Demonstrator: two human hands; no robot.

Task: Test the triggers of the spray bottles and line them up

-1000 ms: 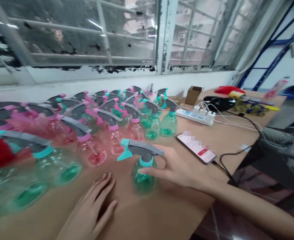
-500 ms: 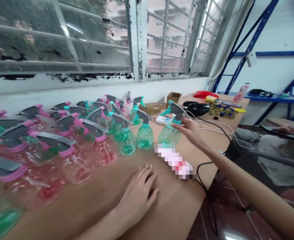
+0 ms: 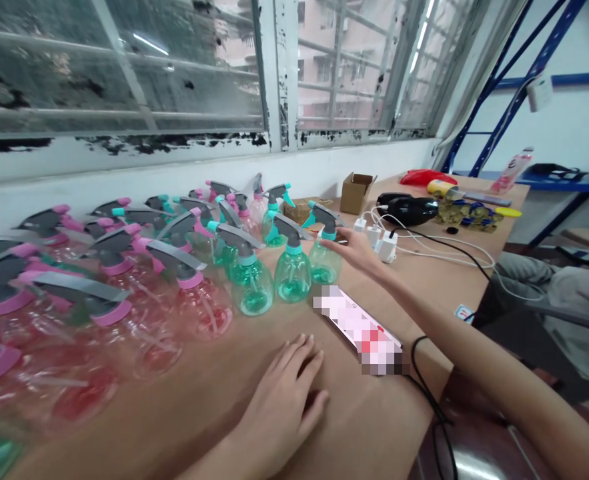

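My right hand [image 3: 357, 248] is closed round the neck of a green spray bottle [image 3: 325, 260] with a grey and turquoise trigger head. That bottle stands on the table beside another green spray bottle [image 3: 293, 273], at the right end of a row. A further green spray bottle [image 3: 252, 285] and a pink spray bottle [image 3: 205, 307] stand to the left. My left hand [image 3: 294, 380] lies flat on the brown table [image 3: 214, 400], fingers stretched out, holding nothing. To its right lies a phone-like device [image 3: 359, 327] with a partly blurred screen.
Many pink and green spray bottles crowd the left side below the window. A small cardboard box [image 3: 357, 193], white plugs [image 3: 385, 245] with cables, a black glossy object [image 3: 414, 209] and a red item [image 3: 427, 178] are at the back right. A person [image 3: 549, 293] sits beyond the table's right edge.
My right hand has moved the green spray bottle left, close beside its neighbour, uncovering the white plugs. The view has shifted slightly; my left hand still rests on the table.
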